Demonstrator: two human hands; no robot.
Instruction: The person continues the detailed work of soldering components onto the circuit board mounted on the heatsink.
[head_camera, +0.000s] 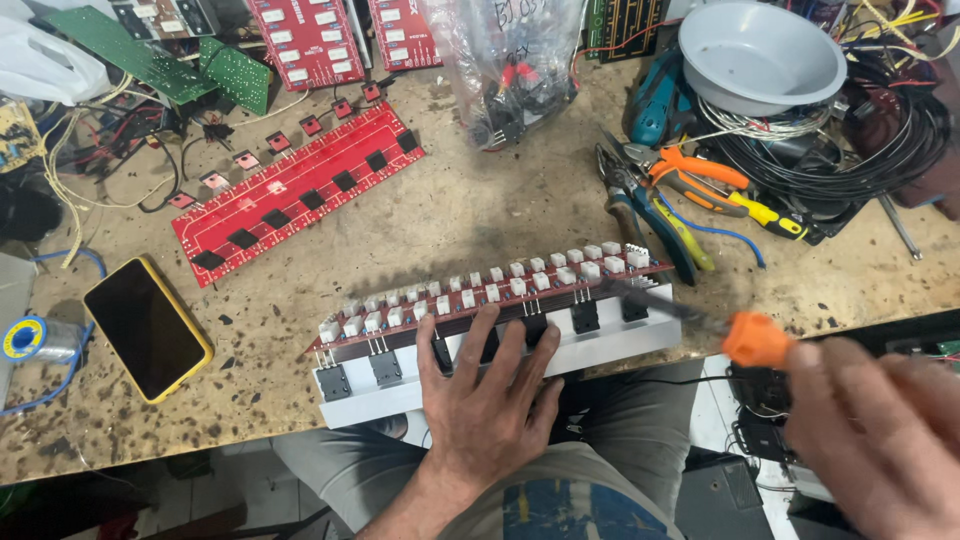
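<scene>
Orange plastic is showing at the collar of the blurred, dark-shafted screwdriver (745, 335) that the right hand (880, 430) is gripping with closed fingers at the near right; the handle itself is hidden inside the fist, and the tip is reaching left to the right end of the long red circuit board (500, 290). The left hand (490, 400) is lying flat with fingers spread, closed on nothing, pressing on the white metal bar (610, 345) and the row of black square components bolted along it. That board, lined with small white blocks, is sitting tilted against the bar at the near edge of the stained wooden workbench (480, 210), right in front of the person. To the left, a dark phone in a yellow case (146, 325) is lying face up. Farther off, a second red board with black squares (300, 190) is resting diagonally. At the far right, orange and yellow-handled pliers (700, 190) are lying beside coiled black cable and a grey plastic bowl (760, 50).
</scene>
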